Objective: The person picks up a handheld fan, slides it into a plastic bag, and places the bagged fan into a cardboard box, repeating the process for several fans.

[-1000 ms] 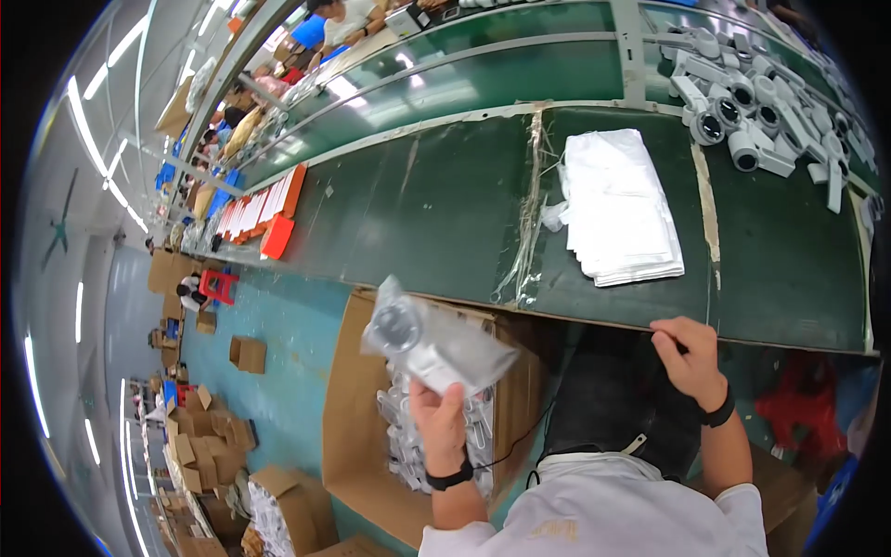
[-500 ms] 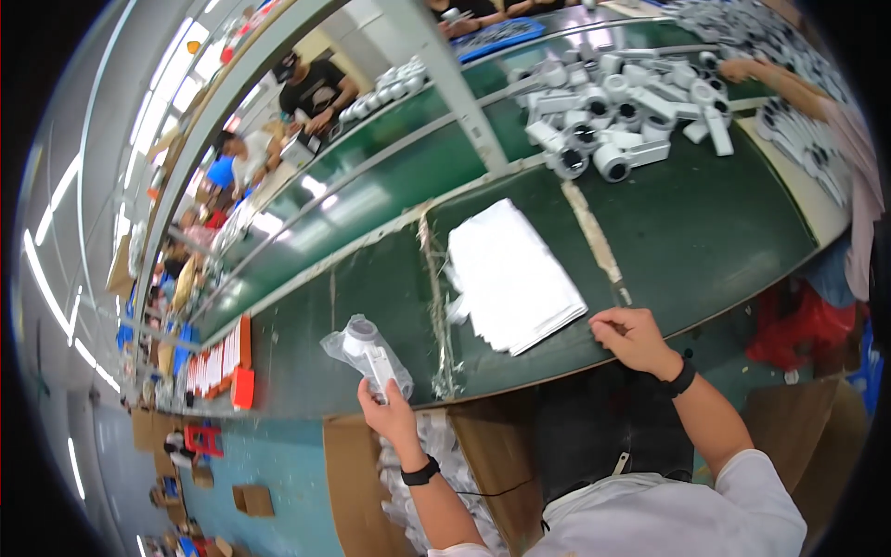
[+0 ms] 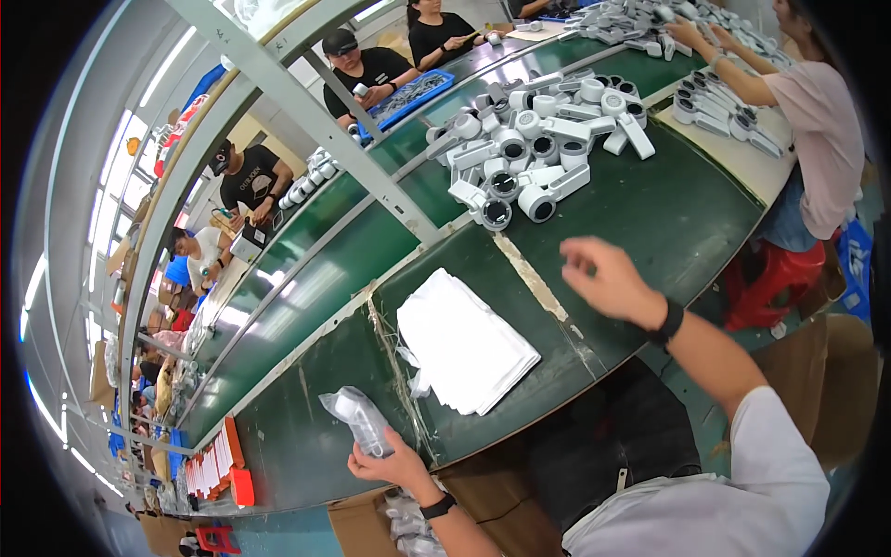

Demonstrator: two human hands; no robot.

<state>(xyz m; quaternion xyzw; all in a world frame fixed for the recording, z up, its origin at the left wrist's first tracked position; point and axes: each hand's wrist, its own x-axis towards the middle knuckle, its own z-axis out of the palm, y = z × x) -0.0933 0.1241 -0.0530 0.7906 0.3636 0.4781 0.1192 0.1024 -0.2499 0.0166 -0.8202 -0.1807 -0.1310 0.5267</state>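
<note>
My left hand [image 3: 397,464] is closed round the lower end of a white handheld device with a rounded head, in a clear plastic bag [image 3: 357,415]. It is held tilted above the green table near the front edge. My right hand [image 3: 608,278] reaches out over the table, fingers bent and apart, with nothing visible in them. Between the hands lies a stack of thin white sheets or bags [image 3: 464,343]. Beyond my right hand spreads a heap of similar white and grey devices [image 3: 548,139], with round dark-faced heads and flat handles.
An orange-red box of white slips [image 3: 218,464] stands at the table's left end. A metal post [image 3: 371,172] rises behind the stack. Below the front edge is a cardboard carton [image 3: 362,524] of bagged pieces. A co-worker [image 3: 812,148] handles parts at the right; others sit across.
My right hand has moved from the table's front edge out toward the heap, and its fingers have parted. The bagged device stays in my left hand, turned somewhat. The whole view has shifted.
</note>
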